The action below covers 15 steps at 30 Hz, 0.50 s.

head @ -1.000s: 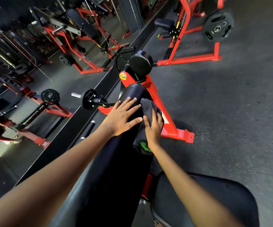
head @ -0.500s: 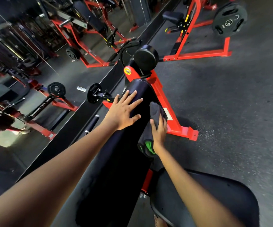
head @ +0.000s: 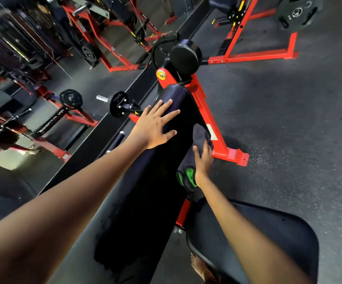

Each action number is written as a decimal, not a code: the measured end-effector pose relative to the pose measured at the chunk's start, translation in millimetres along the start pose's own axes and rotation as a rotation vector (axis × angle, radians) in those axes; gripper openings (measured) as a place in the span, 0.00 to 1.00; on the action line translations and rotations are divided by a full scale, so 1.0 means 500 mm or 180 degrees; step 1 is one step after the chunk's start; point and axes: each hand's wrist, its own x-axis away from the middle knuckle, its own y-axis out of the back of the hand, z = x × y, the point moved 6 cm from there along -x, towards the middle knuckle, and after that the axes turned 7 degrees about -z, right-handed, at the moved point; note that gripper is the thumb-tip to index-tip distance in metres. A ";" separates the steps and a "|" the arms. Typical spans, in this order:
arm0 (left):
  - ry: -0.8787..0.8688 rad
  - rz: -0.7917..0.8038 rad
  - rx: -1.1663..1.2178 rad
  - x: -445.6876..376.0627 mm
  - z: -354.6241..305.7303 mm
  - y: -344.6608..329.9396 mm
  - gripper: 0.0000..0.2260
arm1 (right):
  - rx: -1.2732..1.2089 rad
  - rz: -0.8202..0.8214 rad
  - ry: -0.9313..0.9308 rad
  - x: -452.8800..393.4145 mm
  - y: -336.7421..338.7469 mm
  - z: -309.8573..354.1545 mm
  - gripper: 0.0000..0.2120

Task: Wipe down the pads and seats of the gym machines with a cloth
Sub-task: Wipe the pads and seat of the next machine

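Head view | my left hand (head: 153, 128) lies flat, fingers spread, on the long black pad (head: 145, 191) | my right hand (head: 204, 160) presses the dark cloth (head: 190, 160) against the pad's right side, fingers curled over it | black seat (head: 268, 232) below right | red frame (head: 223, 148) on floor.

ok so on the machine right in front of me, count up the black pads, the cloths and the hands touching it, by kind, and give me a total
Long black pad: 1
Round black roller pad: 1
Black seat pad: 1
Dark cloth with green trim: 1
Hands on the machine: 2, the left hand flat on the long pad, the right hand pressing the cloth to its side
Total: 6
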 end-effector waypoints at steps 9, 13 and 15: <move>0.0001 -0.0044 0.0138 0.001 0.001 0.003 0.28 | -0.0177 -0.0062 -0.0855 -0.119 -0.012 0.006 0.26; -0.0003 -0.0060 0.0182 0.000 -0.002 0.003 0.28 | 0.0022 0.0014 -0.0107 -0.002 -0.002 0.023 0.26; 0.0006 -0.0065 0.0176 0.001 -0.002 0.004 0.28 | 0.0050 0.0053 -0.0122 0.036 0.010 -0.025 0.26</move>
